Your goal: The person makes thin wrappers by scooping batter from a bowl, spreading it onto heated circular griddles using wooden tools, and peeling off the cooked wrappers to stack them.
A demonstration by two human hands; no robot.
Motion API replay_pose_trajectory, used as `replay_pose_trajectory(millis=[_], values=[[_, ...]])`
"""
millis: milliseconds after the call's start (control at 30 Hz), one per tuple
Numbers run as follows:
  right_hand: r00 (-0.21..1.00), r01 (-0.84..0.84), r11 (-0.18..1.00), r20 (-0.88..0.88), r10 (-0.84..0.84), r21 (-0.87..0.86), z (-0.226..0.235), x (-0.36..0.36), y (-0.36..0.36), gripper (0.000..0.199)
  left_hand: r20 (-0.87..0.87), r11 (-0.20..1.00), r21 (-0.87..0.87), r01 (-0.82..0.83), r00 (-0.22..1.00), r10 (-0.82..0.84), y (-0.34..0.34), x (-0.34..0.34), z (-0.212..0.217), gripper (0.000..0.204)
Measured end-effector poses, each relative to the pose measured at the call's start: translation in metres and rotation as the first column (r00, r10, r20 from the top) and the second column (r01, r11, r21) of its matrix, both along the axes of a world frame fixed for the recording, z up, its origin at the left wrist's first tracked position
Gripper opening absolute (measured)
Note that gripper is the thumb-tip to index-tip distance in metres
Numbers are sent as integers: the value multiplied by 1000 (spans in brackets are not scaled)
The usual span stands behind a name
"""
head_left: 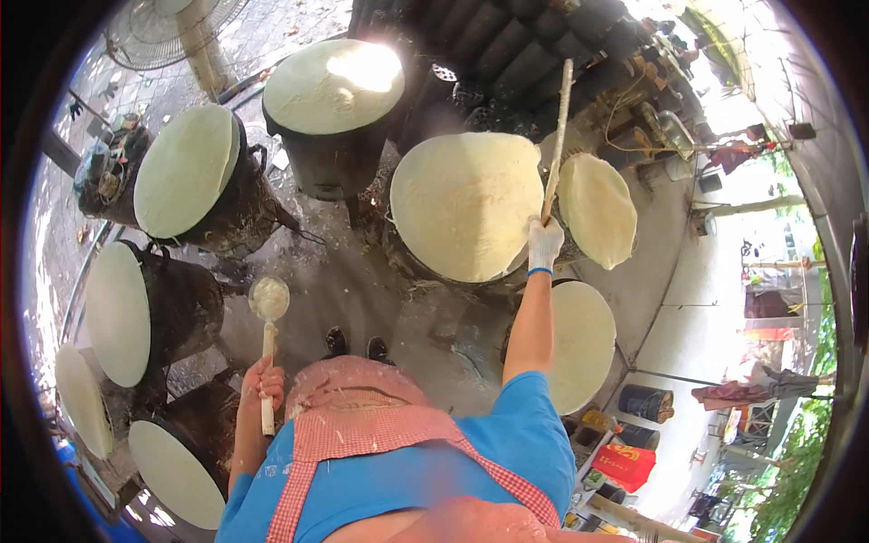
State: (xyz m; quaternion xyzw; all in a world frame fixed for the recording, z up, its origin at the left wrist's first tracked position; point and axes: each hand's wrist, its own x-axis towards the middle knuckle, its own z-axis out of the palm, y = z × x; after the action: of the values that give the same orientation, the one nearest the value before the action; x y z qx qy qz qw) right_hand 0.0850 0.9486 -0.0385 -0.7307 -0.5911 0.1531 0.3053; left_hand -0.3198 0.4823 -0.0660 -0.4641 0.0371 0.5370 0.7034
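**Progress log: spreading well along, by my judgement**

From my remote seat I put the main round sheet (462, 204) just off 12 o'clock, pale, covering nearly its whole top; the oval sheet (599, 213) lies just beside it at 2 o'clock, edge wavy, support hidden; the gloved right hand (545, 242) grips a long stick (559, 127) whose tip points toward 1 o'clock; glove contact with the main sheet, cannot tell; the bare left hand (262, 382) at 8 o'clock is wrapped round a ladle (269, 297) with pale paste in its bowl.

Done: the 11 o'clock cover (312, 90), 10 o'clock cover (187, 172), 9 o'clock cover (118, 312), 4 o'clock cover (584, 348) and two 8 o'clock covers (176, 475) all look spread; left, I judge: taking them off; which have set, cannot tell.

Room: stick side tight, sheets both sides, dark tiles (489, 45) toward 12; ladle side freer, floor (308, 271) open toward 10.
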Motion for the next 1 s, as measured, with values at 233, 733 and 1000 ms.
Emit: replay_pose_trajectory(millis=[233, 733, 1000], values=[[980, -50, 984, -180, 81, 173, 32, -36, -49, 24, 26, 994, 113, 4, 1000, -7, 11, -24, -13, 45], [885, -219, 969, -395, 246, 114, 213, -76, 67, 12, -145, 980, 195, 40, 989, -11, 31, -6, -31, 26], [915, -337, 922, -163, 369, 190, 226, 178, 210, 10, -12, 984, 176, -41, 999, 44, 74, 68, -44, 42]])
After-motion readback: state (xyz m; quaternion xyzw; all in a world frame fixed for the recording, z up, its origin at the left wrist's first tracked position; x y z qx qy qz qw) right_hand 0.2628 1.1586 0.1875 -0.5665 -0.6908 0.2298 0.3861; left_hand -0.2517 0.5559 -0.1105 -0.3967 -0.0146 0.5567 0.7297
